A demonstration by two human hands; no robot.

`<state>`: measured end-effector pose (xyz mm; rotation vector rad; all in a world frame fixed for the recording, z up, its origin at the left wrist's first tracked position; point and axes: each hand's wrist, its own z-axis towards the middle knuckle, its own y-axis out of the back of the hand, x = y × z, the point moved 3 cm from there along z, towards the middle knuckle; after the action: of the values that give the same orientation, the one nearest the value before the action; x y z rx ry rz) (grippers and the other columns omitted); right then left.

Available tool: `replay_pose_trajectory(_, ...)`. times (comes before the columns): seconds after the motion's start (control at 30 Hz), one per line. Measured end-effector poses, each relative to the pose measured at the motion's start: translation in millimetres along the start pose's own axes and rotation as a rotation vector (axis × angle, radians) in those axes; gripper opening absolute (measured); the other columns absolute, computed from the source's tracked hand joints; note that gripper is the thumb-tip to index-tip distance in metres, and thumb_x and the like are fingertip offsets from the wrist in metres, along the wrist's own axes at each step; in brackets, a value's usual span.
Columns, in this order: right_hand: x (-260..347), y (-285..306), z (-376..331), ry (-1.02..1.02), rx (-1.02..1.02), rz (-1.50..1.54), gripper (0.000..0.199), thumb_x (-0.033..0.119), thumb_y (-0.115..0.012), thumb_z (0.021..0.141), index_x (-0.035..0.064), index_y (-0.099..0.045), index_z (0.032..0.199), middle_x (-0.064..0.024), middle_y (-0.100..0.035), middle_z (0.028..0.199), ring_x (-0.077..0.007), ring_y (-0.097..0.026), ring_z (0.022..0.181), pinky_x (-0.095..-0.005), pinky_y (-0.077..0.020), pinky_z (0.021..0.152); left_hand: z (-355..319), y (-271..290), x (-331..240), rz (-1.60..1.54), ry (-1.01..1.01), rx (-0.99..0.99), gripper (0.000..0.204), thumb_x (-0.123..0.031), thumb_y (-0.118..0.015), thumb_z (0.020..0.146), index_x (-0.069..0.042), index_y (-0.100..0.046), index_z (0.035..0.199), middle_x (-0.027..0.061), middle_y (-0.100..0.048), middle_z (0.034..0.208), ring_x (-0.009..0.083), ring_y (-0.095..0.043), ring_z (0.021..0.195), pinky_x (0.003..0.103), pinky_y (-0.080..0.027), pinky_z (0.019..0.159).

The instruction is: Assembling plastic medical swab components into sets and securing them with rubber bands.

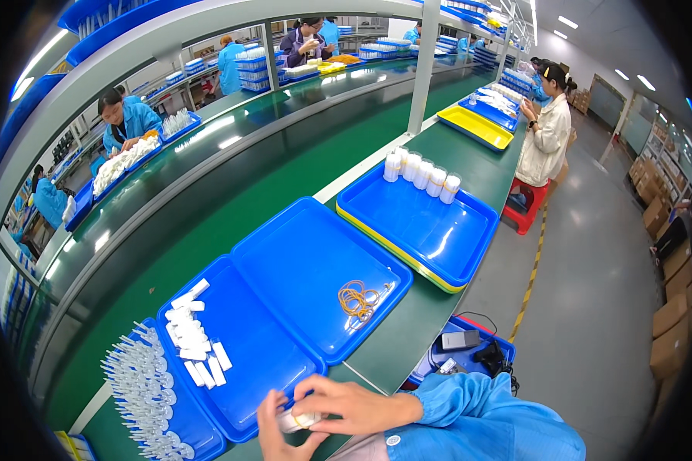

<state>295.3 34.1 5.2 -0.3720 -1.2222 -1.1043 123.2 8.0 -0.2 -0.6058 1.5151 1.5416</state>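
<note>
Close to my body, my left hand [278,434] and my right hand [350,406] both close around a small white bundle [298,420] with a yellowish band across it; fingers hide part of it. Just beyond lies a blue tray [273,361] with a loose heap of white rectangular pieces [186,326]. The blue tray [315,238] next to it carries a tangle of brown rubber bands [358,301]. At the left, clear plastic pieces with thin stems [142,384] crowd another tray. Farther off, several white-filled clear cups [423,175] stand in a row inside a stacked blue tray [430,223].
A green conveyor belt [231,207] runs along the bench's far side, and a white post [423,73] rises beside it. A yellow tray [477,127] lies farther along. Below the bench edge, a blue bin [500,346] holds electrical parts. Co-workers sit along the line, one on a red stool [524,206].
</note>
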Motion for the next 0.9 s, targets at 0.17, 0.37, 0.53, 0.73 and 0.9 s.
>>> replay_pose_trajectory(0.17,2,22,-1,-0.133,-0.083,0.309,0.035,0.005,-0.068,0.081,0.0055,-0.058,0.115,-0.0096,-0.044,0.117,-0.0171,-0.058,0.093,-0.0263,-0.0542,0.074,-16,5,24,-0.591,0.253,-0.099,0.064,0.005,-0.067,0.077,0.002,-0.042,0.136,0.0156,-0.055,0.127,0.0241,-0.056,0.115,0.035,-0.045,0.099)
replay_pose_trajectory(0.37,18,18,-1,0.053,-0.123,-0.086,0.036,0.003,-0.067,0.081,0.0043,-0.055,0.115,-0.0107,-0.048,0.113,-0.0217,-0.061,0.084,-0.0279,-0.0529,0.066,-14,7,27,-0.667,0.5,-0.037,0.058,0.003,-0.066,0.079,0.005,-0.045,0.132,0.0163,-0.055,0.128,0.0243,-0.055,0.117,0.034,-0.044,0.1)
replay_pose_trajectory(0.53,26,6,0,0.218,-0.171,-0.462,0.035,0.003,-0.063,0.078,0.005,-0.057,0.112,-0.0106,-0.051,0.113,-0.0225,-0.061,0.082,-0.0294,-0.0525,0.06,-2,-2,-1,-0.757,0.156,-0.088,0.075,-0.006,-0.072,0.076,-0.001,-0.034,0.141,0.0156,-0.047,0.135,0.0262,-0.047,0.125,0.035,-0.039,0.105)
replay_pose_trajectory(0.73,23,-8,1,0.257,-0.171,-0.583,0.031,0.007,-0.058,0.076,0.0011,-0.054,0.107,-0.0105,-0.049,0.111,-0.0229,-0.06,0.082,-0.031,-0.0532,0.061,0,-14,8,-0.712,0.152,-0.098,0.085,-0.008,-0.074,0.078,-0.005,-0.022,0.146,0.0149,-0.048,0.131,0.0266,-0.048,0.122,0.038,-0.039,0.103)
replay_pose_trajectory(0.9,24,-7,2,0.231,-0.118,-0.557,0.03,0.006,-0.059,0.076,0.0013,-0.054,0.105,-0.0104,-0.049,0.106,-0.0233,-0.06,0.085,-0.0309,-0.0533,0.065,4,-15,-2,-0.897,0.219,-0.095,0.085,-0.003,-0.071,0.08,-0.005,-0.019,0.147,0.0152,-0.048,0.13,0.0266,-0.049,0.121,0.037,-0.04,0.102)
